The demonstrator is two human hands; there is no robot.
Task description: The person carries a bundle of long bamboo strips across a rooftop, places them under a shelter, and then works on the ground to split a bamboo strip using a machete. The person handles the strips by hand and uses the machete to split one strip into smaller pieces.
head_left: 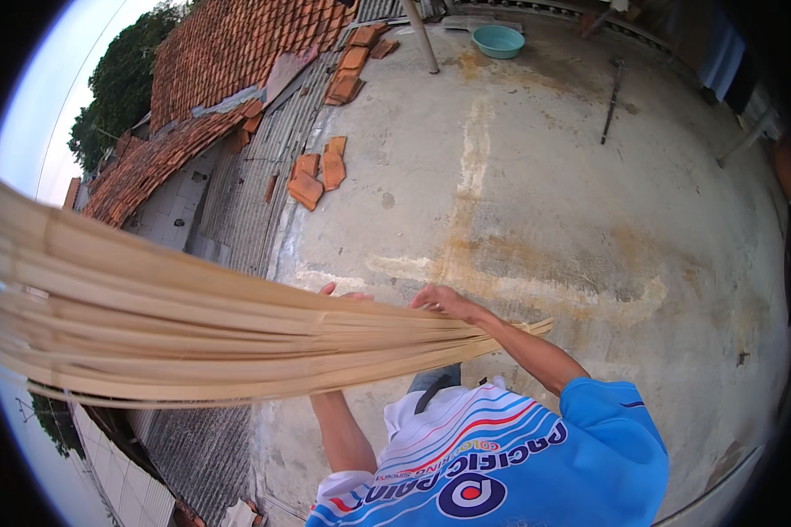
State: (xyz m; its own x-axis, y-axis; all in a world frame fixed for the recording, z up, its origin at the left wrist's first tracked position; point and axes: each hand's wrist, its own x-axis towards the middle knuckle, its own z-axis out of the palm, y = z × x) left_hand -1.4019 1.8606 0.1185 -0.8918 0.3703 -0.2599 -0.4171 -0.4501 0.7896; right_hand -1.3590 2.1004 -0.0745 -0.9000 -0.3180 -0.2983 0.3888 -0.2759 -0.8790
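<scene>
- I am looking down on a bundle of long, pale strips (pixel 237 325), which is lying crosswise before the body, above a concrete floor (pixel 545 202); it is fanning wide at the left and tapering to a tight end at the right.
- The right hand (pixel 444 301) is reaching across the narrowing part, its fingers bending at the far edge; I am not managing to tell whether they are gripping.
- The left arm (pixel 341 435) is passing underneath; only some fingers of the left hand (pixel 328 289) are showing past the far edge, so I cannot tell how they are closing.
- I am judging the step in hand to be supporting and gathering the strips.
- I am thinking the next move is calling for left-hand support below and right-hand squeezing above, as the wide side is probably wanting to spread.
</scene>
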